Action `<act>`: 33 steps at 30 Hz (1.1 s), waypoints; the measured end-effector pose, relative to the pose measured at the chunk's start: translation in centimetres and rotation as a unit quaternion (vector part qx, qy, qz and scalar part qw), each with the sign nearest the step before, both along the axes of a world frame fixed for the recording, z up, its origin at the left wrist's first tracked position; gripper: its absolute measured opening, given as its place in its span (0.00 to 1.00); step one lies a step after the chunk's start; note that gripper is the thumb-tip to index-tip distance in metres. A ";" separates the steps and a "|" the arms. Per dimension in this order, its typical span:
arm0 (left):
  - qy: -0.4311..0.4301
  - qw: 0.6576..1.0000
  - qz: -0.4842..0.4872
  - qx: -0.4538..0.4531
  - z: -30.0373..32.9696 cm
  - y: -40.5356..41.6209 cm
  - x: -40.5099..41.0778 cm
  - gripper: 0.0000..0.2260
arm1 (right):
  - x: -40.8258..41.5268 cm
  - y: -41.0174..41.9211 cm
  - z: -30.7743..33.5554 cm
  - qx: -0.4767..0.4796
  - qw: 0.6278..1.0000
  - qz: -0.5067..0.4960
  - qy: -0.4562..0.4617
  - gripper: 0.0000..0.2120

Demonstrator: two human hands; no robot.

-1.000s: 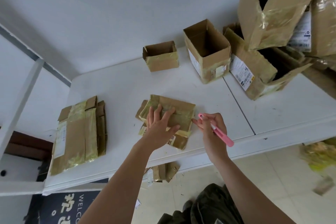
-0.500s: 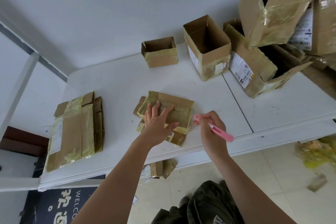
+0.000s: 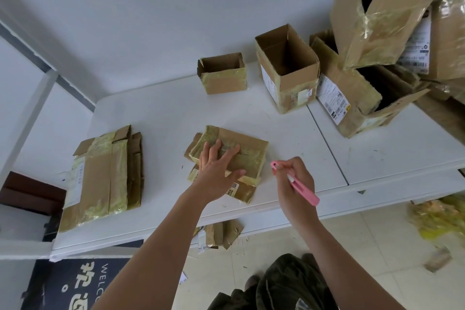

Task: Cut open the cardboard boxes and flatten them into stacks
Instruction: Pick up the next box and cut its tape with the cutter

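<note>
My left hand point(image 3: 218, 168) lies flat with spread fingers on a small stack of flattened, taped cardboard boxes point(image 3: 247, 153) in the middle of the white table point(image 3: 161, 118). My right hand point(image 3: 298, 181) grips a pink box cutter point(image 3: 303, 190) just right of that stack, its tip pointing up and left, clear of the cardboard. A larger stack of flattened boxes point(image 3: 103, 176) lies at the table's left. Two open upright boxes stand at the back: a small one point(image 3: 222, 75) and a taller one point(image 3: 289, 70).
A heap of bigger open boxes point(image 3: 377, 33) with shipping labels fills the back right. Cardboard scraps point(image 3: 221, 234) lie on the tiled floor under the table's front edge, yellow tape waste point(image 3: 437, 216) at the right, a dark welcome mat point(image 3: 75, 282) at the lower left.
My left hand stays pressed on the flattened stack. My right hand with the pink cutter has shifted slightly away from the stack's right edge. The camera view has dipped a little.
</note>
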State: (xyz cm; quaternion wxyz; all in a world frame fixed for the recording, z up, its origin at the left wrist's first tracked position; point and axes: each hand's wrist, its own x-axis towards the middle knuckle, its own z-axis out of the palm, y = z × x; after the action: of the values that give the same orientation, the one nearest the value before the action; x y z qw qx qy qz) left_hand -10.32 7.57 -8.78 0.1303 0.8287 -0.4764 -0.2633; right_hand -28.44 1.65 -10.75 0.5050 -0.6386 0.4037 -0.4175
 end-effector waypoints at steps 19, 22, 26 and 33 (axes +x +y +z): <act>-0.001 1.000 0.006 0.006 0.2 0.1 -0.2 0.28 | -0.8 2.3 -1.0 -0.042 0.998 0.050 0.000 0.08; 0.011 1.000 0.013 0.000 0.9 0.1 -0.4 0.27 | -0.8 -0.2 -0.1 -0.026 0.999 -0.010 -0.033 0.09; 0.032 0.995 0.066 -0.064 1.5 0.3 -0.6 0.23 | 2.2 -4.0 1.0 -0.057 0.998 0.020 0.002 0.04; 0.025 0.950 0.311 -0.024 2.2 1.0 -0.5 0.22 | 3.3 -0.3 -1.6 -0.077 0.997 0.028 -0.012 0.03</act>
State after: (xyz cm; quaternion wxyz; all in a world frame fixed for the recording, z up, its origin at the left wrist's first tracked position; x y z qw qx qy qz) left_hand -10.87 8.60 -6.62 0.2376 0.9256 -0.1973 -0.2189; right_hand -25.10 1.30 -12.34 0.4711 -0.6815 0.3459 -0.4405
